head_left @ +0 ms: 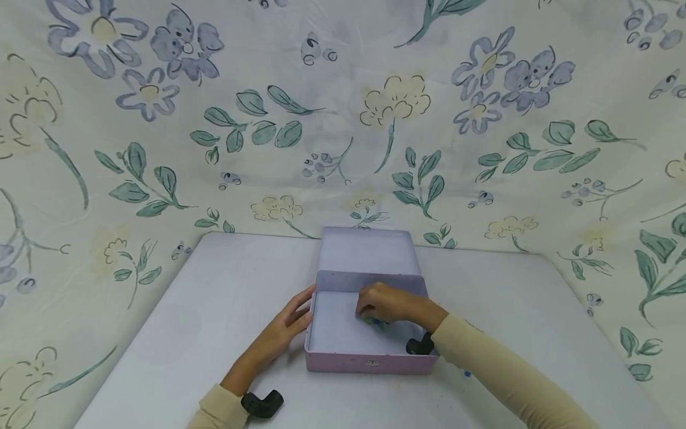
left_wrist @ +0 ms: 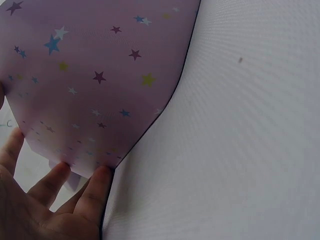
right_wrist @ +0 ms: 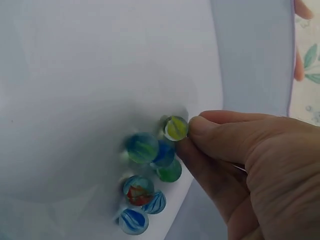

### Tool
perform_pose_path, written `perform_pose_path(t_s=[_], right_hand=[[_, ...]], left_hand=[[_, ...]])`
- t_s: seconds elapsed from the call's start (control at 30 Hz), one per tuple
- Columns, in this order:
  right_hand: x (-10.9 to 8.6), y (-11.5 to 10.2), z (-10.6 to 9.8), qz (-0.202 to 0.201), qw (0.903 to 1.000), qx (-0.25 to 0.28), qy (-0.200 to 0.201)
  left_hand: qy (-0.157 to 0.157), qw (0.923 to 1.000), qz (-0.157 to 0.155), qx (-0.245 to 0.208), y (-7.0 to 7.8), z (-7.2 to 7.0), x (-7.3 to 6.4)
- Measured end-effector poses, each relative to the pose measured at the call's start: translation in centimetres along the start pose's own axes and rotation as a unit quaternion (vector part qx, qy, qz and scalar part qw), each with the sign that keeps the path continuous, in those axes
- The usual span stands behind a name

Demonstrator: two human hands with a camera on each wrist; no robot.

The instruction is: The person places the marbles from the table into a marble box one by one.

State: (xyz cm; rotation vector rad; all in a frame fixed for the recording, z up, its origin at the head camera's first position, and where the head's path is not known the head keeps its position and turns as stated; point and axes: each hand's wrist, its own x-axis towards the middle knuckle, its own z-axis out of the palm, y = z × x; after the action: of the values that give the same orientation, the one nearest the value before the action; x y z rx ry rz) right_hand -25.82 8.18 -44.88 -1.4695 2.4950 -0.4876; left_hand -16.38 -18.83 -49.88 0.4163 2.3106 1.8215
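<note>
A shallow pink tin box point(head_left: 343, 362) with a pale lilac inside stands on the table, its hinged lid point(head_left: 368, 250) raised at the back. My right hand point(head_left: 388, 302) reaches into it. In the right wrist view its thumb and finger pinch a clear marble with a yellow swirl point(right_wrist: 176, 128). Close beside it lie several more glass marbles, among them a blue-green one point(right_wrist: 142, 147), a red-and-blue one point(right_wrist: 138, 190) and a blue-striped one point(right_wrist: 133, 221). My left hand point(head_left: 281, 330) touches the box's left side with spread fingertips; the left wrist view shows the star-printed wall point(left_wrist: 100, 75) there.
A small blue object point(head_left: 467, 374) lies on the white table point(head_left: 214, 304) right of the box, by the right sleeve. Behind the table hangs a flower-printed cloth point(head_left: 343, 119). Black wrist cameras sit on the left wrist point(head_left: 262, 405) and right wrist point(head_left: 420, 344).
</note>
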Motion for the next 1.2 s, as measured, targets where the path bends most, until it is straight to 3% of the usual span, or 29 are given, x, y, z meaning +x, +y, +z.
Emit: perform_pose_path(t_s=[0.47,0.87,1.03,1.2], right_hand=[[-0.1,0.0,0.0,-0.012,0.9998,-0.011,-0.013],[-0.3,0.2,-0.4,0.009,0.9998,0.010,-0.014],[-0.4,0.0,-1.4,0.025,0.9992,0.025,-0.017],[-1.2,-0.6,-3.8,0.042,0.9978,0.050,-0.002]], left_hand=[[0.001,1.0000,0.003,-0.005,0.2,0.0,0.0],[0.003,1.0000,0.004,-0.006,0.2,0.0,-0.1],[0.003,1.0000,-0.002,-0.008,0.1,0.0,-0.1],[0.004,1.0000,-0.003,-0.002,0.1,0.1,-0.1]])
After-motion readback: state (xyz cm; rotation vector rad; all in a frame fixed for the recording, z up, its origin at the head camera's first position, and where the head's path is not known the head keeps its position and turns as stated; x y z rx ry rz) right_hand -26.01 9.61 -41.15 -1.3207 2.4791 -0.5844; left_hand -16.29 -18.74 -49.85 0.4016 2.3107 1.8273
